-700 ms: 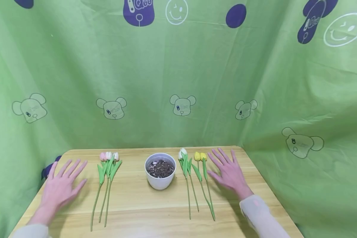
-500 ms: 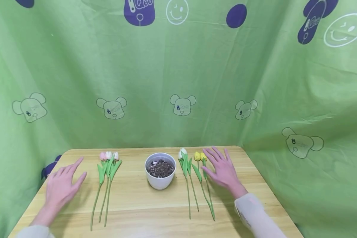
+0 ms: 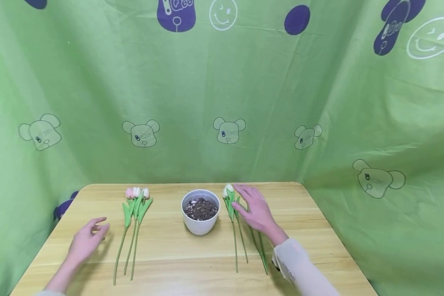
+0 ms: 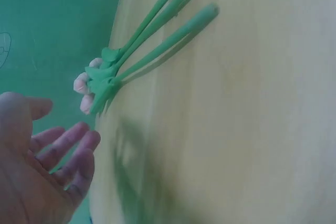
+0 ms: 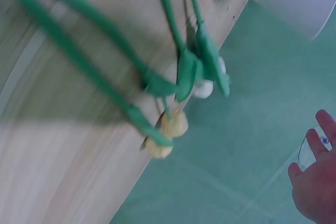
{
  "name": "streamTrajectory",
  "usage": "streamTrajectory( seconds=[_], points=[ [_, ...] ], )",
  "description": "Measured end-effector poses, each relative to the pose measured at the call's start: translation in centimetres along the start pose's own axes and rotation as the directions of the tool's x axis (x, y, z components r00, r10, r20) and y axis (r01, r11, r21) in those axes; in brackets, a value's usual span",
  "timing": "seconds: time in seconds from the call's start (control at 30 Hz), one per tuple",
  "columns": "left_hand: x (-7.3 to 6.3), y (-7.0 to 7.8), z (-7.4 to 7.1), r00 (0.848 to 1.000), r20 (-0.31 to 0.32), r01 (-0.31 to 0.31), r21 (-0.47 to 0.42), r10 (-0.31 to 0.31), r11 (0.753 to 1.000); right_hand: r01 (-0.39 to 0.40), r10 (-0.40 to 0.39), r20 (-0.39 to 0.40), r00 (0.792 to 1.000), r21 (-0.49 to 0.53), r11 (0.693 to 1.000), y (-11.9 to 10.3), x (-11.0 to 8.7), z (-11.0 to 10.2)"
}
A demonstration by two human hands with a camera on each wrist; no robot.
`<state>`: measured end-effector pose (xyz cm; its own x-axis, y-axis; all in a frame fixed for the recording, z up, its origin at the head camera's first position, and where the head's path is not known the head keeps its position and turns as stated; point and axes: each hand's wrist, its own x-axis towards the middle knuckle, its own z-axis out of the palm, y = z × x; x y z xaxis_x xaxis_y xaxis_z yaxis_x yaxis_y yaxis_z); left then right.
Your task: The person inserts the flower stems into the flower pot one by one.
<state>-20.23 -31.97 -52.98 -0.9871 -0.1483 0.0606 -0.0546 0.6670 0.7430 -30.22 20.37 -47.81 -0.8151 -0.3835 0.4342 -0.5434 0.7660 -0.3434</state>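
My left hand (image 3: 86, 241) hovers above the table's left side with loosely bent fingers and holds nothing. To its right lie three tulips (image 3: 137, 207) with pink and whitish heads, also visible beyond the fingers in the left wrist view. My right hand (image 3: 256, 211) spreads over the yellow tulips (image 5: 173, 124), hiding their heads in the head view. Its fingertips reach the white tulips (image 3: 231, 200), and nothing is in its grasp. Between the two flower groups stands a white pot (image 3: 200, 227) holding dark soil (image 3: 200, 209).
The flowers and pot are on a light wooden table (image 3: 185, 271). A green curtain (image 3: 185, 82) printed with bear heads and smiley faces encloses the table's back and sides.
My right hand has swept left from beside the yellow tulips to over them, nearing the white ones. My left hand has moved slightly right and lower, its spread fingers now bent.
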Motion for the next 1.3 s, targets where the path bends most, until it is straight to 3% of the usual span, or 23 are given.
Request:
streamTrajectory(
  seconds=[0.2,0.53,1.1,1.3],
  points=[
    [-0.2,-0.3,1.1,0.989,0.089,0.132,-0.147,-0.120,0.980,0.009,-0.010,0.037,0.999,0.010,1.000,-1.3,0.6,1.5],
    [0.0,-0.1,2.4,0.981,0.126,0.177,-0.244,-0.150,0.953,0.005,-0.006,0.102,0.995,0.017,1.000,-2.7,0.5,3.6],
    [0.3,0.2,4.2,0.981,0.104,0.184,-0.242,-0.163,0.953,-0.081,0.071,0.153,0.986,0.065,0.995,-2.6,-0.1,5.3],
    [0.4,0.4,4.5,0.987,0.068,0.152,-0.157,-0.143,0.976,-0.088,0.078,0.157,0.985,0.062,0.994,-2.6,0.0,5.5]
  ],
)
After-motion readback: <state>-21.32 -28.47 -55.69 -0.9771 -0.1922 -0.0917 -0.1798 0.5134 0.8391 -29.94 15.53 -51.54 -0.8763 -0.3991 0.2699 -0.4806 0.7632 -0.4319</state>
